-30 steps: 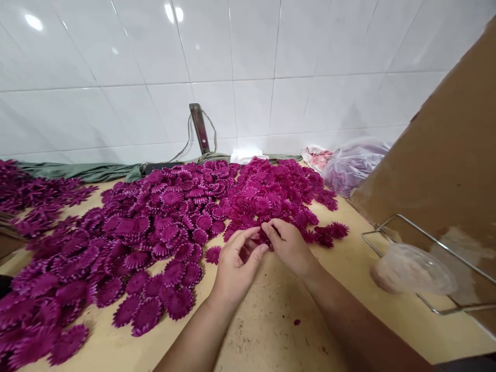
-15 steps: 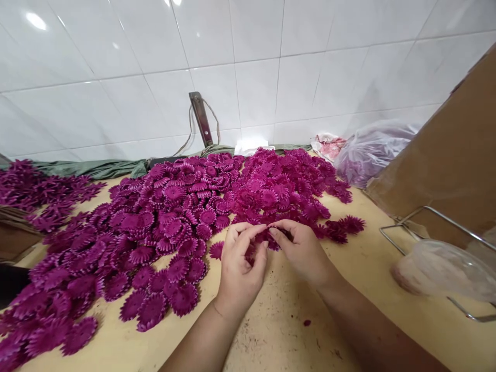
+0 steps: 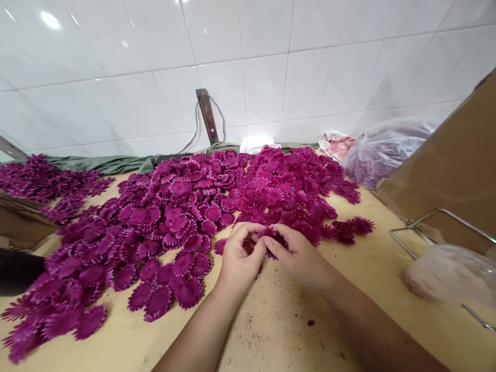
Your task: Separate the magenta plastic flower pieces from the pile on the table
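Note:
My left hand (image 3: 241,257) and my right hand (image 3: 296,253) meet at the near edge of the flower heap, thumbs almost touching. Between their fingertips is a magenta fabric flower piece (image 3: 267,233), pinched from both sides; the fingers cover most of it. Just behind lies a heap of loose, fringed magenta flower pieces (image 3: 282,191). To the left spreads a larger pile of round magenta flower discs (image 3: 178,222) with pale scalloped edges, some stacked on one another.
Crumbs dot the yellowish table (image 3: 279,320) before me. Star-shaped magenta pieces (image 3: 70,181) lie far left. On the right stand a cardboard box (image 3: 445,165), a metal wire frame (image 3: 445,212) and a clear plastic container (image 3: 453,274). A filled plastic bag (image 3: 383,150) rests by the tiled wall (image 3: 263,88).
The thumbs have come together, and more of the flower piece now shows between my fingers. The whole view has shifted slightly, so the surroundings appear a little further right.

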Demonstrator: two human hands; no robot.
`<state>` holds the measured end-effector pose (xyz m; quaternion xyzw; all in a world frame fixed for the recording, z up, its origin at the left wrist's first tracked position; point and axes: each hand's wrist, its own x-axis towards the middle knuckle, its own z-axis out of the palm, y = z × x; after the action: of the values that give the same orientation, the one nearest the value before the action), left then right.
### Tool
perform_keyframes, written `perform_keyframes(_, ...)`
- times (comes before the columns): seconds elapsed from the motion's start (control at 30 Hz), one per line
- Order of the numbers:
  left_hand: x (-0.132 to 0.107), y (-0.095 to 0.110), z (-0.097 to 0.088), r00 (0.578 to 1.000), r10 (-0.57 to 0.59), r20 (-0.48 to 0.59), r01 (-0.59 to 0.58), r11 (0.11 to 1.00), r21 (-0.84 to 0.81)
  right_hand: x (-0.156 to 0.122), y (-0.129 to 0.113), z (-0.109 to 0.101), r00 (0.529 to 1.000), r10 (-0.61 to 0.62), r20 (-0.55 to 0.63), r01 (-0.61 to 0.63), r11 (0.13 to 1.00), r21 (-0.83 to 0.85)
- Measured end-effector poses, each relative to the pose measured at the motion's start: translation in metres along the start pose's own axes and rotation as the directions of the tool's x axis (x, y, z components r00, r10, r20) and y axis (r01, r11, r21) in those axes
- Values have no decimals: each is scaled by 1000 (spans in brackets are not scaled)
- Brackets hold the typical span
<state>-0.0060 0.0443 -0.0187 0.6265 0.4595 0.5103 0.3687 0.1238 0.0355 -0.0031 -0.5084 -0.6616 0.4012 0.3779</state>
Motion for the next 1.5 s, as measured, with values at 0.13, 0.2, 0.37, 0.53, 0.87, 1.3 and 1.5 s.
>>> perform_keyframes(0.13, 4, 1, -5, 1000, -11, -16, 9, 992, -124, -1, -3, -2, 997, -31, 68, 23, 994, 107)
perform_keyframes(0.2, 4, 3, -6, 992, -118, -53, 103, 967, -233, 0, -3, -3, 999, -29, 40, 23, 990, 142)
perform_keyframes(0.37, 5, 13, -5, 930, -366, -33, 298, 803, -516, 4, -4, -4, 999, -28, 25, 23, 987, 162)
perform_keyframes(0.53, 17, 25, 7, 886, -462, -45, 337, 708, -621, 9, -7, -6, 994, -110, -15, 110, 983, 145)
perform_keyframes(0.87, 59, 42, -45, 843, -399, -360, 142, 812, -567, -4, -12, -2, 980, -176, 89, 158, 972, 174)
perform_keyframes(1.3, 18, 26, -27, 926, -378, -4, 368, 903, -224, 5, 6, -3, 986, -156, -62, 167, 945, 280)
perform_keyframes(1.5, 22, 7, -25, 953, -303, -29, 300, 952, -66, 5, 11, 1, 993, -121, -8, 117, 939, 323)
